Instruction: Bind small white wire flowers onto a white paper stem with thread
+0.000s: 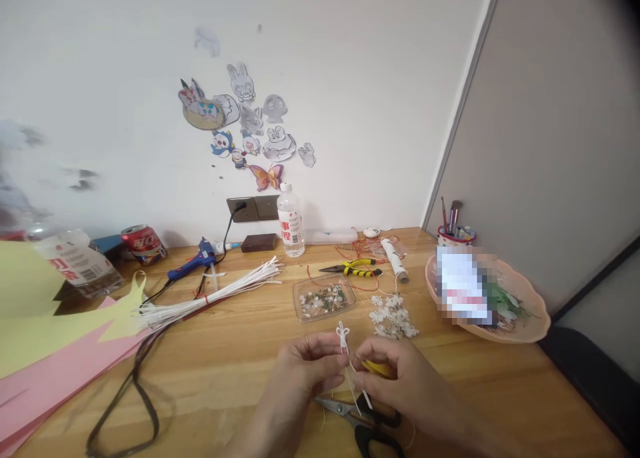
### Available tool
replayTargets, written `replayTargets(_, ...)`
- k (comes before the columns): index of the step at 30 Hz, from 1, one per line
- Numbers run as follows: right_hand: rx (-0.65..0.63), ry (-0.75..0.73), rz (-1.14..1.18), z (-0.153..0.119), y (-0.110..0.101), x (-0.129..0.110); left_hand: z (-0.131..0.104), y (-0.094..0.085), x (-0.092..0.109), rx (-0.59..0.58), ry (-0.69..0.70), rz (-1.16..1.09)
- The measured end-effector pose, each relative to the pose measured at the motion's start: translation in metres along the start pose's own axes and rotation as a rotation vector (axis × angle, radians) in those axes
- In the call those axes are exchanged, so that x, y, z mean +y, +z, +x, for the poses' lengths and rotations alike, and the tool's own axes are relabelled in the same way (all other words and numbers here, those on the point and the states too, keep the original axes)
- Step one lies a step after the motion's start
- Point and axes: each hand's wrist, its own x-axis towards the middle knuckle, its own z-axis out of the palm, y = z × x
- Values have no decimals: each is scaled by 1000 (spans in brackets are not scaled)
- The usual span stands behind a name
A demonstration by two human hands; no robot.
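Observation:
A looped white cord knot (343,335) stands up between my two hands, its loose ends hanging down toward the table. My left hand (314,368) pinches the knot just below its loops. With thumb and fingertips closed, my right hand (387,375) grips one of the cord's strands. Beneath the hands lie black-handled scissors (345,410), their blades pointing left. Something yellow (379,368) shows behind my right fingers, mostly hidden. Beyond the right hand is a pile of white knotted pieces (393,316). A clear tray (301,313) of beads sits past the left hand.
Yellow-black pliers (353,268) and a white cord roll (395,261) lie farther back. A water bottle (291,221) stands by the wall. At left are a white cord bundle (210,301), a blue glue gun (193,261) and paper sheets (65,371); a peach bowl (535,318) is right.

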Motion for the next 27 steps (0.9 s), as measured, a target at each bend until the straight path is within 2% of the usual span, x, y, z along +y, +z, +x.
replayTargets(4, 146, -46, -222, 0, -2, 0, 2, -7, 3, -4, 106, 232)
replayTargets(9, 263, -267, -385, 4, -9, 1, 9, -17, 9, -4, 280, 425)
replayTargets(12, 283, -383, -414, 9, -15, 0, 11, -21, 15, -36, 458, 564)
replayTargets(16, 304, -456, -523, 19, -27, -6, 12, -30, 26, -151, 722, 772)
replayTargets(19, 288, -489, -579, 27, -37, -14, 13, -38, 37, -237, 995, 1111)
replayTargets(21, 261, -523, -615, 31, -42, -22, 13, -41, 44, -244, 1162, 1320)
replayTargets(24, 225, -581, -655, 37, -49, -33, 11, -42, 51, -230, 1270, 1445)
replayTargets(27, 207, -652, -717, 42, -55, -41, 8, -38, 57, -279, 1287, 1492)
